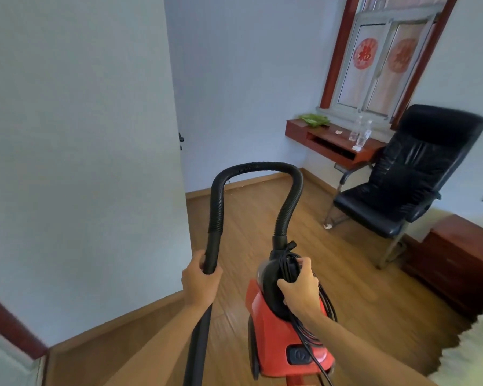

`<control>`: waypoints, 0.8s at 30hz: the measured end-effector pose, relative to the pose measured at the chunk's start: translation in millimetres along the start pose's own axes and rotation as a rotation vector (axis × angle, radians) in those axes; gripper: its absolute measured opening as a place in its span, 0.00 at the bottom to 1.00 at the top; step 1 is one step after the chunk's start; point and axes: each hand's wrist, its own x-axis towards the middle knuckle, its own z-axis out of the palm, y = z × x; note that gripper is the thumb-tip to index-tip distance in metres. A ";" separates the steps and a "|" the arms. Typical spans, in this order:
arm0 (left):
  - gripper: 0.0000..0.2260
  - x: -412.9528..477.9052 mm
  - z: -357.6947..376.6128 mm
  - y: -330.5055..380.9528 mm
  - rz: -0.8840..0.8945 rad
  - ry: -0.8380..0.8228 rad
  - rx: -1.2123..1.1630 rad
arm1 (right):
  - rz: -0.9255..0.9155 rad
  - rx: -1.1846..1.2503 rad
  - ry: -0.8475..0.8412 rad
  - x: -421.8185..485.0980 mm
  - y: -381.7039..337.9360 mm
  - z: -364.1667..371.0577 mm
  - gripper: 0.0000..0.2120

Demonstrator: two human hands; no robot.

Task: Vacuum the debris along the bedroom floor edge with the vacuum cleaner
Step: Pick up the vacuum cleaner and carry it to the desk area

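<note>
A red vacuum cleaner [273, 330] with a black top hangs above the wooden floor, low in the middle of the view. My right hand [300, 288] grips its black carry handle, with the coiled power cord under my fingers. A black ribbed hose [260, 166] arches up from the body and down to a rigid black tube [200, 338]. My left hand [200, 282] is closed around that tube near its top. Small specks of debris [241, 188] lie by the skirting board at the far wall.
A white wall corner [95, 162] juts out on the left. A black leather chair [402, 188] stands at the right, beside a red wall-mounted desk [335, 140] with two bottles under a window. A dark wooden cabinet [457, 260] and a bed edge sit at the far right.
</note>
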 end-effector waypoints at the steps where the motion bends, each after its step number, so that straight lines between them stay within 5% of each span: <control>1: 0.14 13.8 12.8 -3.2 0.002 -0.016 -0.014 | 0.017 0.001 0.009 14.1 0.5 2.3 0.21; 24: 0.14 283.9 295.6 -13.7 -0.046 -0.297 -0.085 | 0.218 0.060 0.219 339.4 10.7 -15.5 0.21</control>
